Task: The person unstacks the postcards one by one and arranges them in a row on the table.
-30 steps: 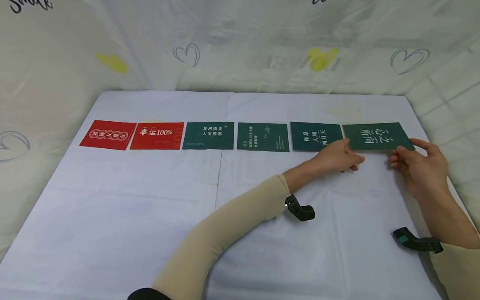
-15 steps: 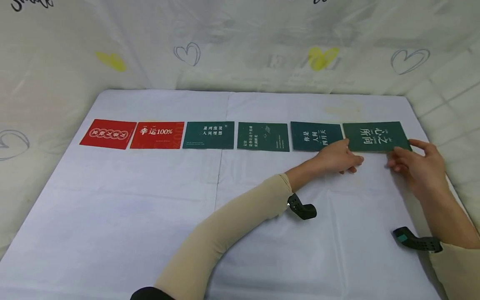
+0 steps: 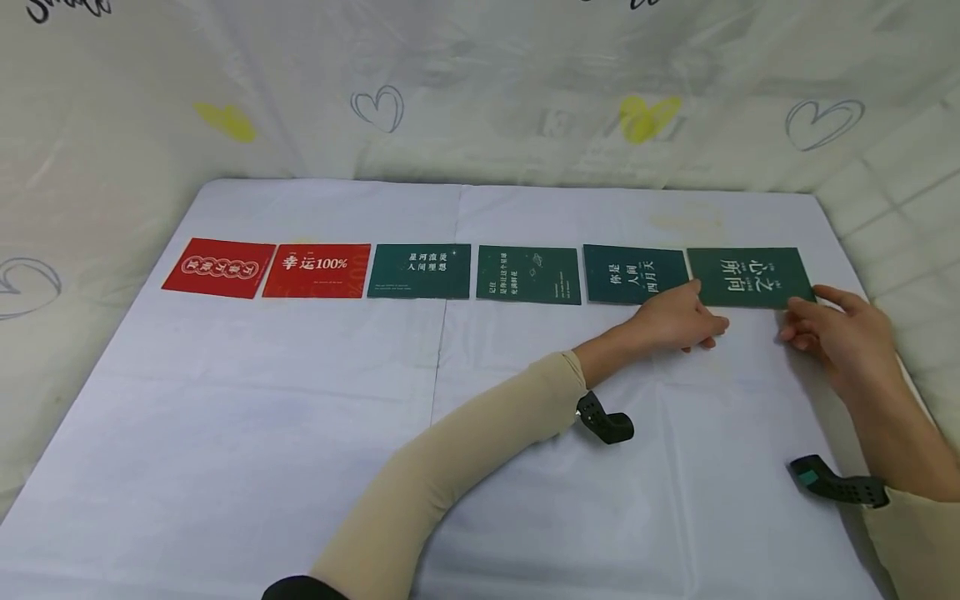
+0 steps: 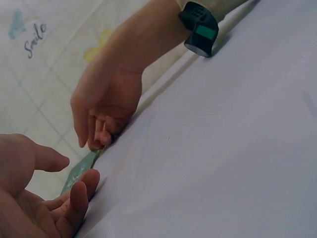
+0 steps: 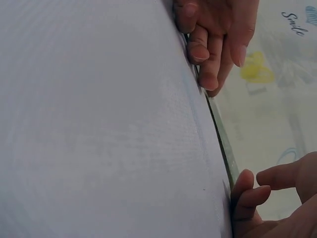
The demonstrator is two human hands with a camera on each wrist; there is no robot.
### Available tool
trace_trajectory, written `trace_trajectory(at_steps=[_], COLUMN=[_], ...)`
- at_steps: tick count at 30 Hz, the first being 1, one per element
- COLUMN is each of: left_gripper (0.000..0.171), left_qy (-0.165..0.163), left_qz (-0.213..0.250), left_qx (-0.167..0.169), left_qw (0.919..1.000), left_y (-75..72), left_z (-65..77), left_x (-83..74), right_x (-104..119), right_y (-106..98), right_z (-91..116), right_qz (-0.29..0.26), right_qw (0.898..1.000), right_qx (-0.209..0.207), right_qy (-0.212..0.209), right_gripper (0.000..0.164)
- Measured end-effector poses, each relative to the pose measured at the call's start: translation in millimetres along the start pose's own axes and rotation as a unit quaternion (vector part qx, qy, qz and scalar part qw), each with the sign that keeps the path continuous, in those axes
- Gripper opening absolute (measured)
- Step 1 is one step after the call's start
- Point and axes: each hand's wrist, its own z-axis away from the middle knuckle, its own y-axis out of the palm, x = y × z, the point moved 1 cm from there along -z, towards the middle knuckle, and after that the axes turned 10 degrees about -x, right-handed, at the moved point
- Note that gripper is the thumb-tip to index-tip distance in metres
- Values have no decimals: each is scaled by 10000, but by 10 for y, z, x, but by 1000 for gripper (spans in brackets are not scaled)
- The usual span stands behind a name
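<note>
A green card with white lettering (image 3: 750, 277) lies at the right end of a row of cards on the white-covered table. My left hand (image 3: 677, 318) reaches across to its left end, fingertips near the gap beside the neighbouring dark green card (image 3: 626, 271). At the near right corner, my right hand (image 3: 847, 337) touches the end card with its fingertips, index finger extended along the right side. Thumb and fingers of the left hand (image 4: 47, 191) stand apart in the left wrist view. Seen from the right wrist, both hands rest at the card's thin edge (image 5: 223, 141).
Leftward in the row lie two more green cards (image 3: 418, 272) (image 3: 528, 275) and two red cards (image 3: 219, 268) (image 3: 317, 271). A pale curtain (image 3: 495, 142) with hearts hangs behind the table. Each wrist wears a black band (image 3: 606, 419).
The end card's right edge has shifted slightly left, and its near right corner now sits lower. My right fingertips have moved a little left with it; the left hand stays almost still.
</note>
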Motion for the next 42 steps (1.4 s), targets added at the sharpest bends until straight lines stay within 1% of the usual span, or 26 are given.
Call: trace_trajectory(at_steps=[4,9,11,16,20,23,25,27,29,30,32,33,36,39,42], left_gripper=[77,78,79,79,76,71,68,66,64,63,62,62,62,63,64], left_qy=[31,46,45,50,66,261,511,766,968,1092,1203,1240,1350,1413,1496], left_qz=[-33,-152,-128,280,782,807,576,262,26,-99,-192,-259,-457,-687,-987], left_qx=[-11,9,-12,-12,87,102,86,36,-14,-55,-134,-184,-323,-446,-607], left_qw=[10000,9999,9999,9996,9969,9963,9970,9967,9953,9940,9925,9918,9893,9866,9819], left_y=[13,27,28,21,-3,-52,-107,-178,-262,-309,-401,-448,-591,-723,-847], left_z=[13,18,19,32,51,86,122,165,208,228,260,273,308,352,403], left_x=[11,23,31,61,88,95,96,99,110,118,135,140,158,172,196], right_x=[-21,-46,-52,-58,-57,-50,-43,-33,-16,-6,30,53,111,144,157], right_y=[2,11,20,40,58,70,78,91,114,132,184,212,307,394,509], right_z=[0,-4,-4,5,20,32,43,59,89,110,161,188,257,324,394], right_qz=[60,80,142,468,599,498,521,839,1340,1641,2297,2486,2852,2952,3143], right_qw=[10000,10000,9999,9987,9979,9984,9981,9950,9870,9804,9608,9529,9326,9161,8920], right_qx=[44,11,-7,-62,-90,-37,-47,-150,-340,-475,-773,-883,-1082,-1026,-901], right_qy=[-29,-50,-73,-189,-229,-261,-324,-523,-816,-986,-1346,-1493,-1931,-2510,-3122], right_gripper=[94,93,93,90,88,89,89,86,81,79,75,74,71,67,65])
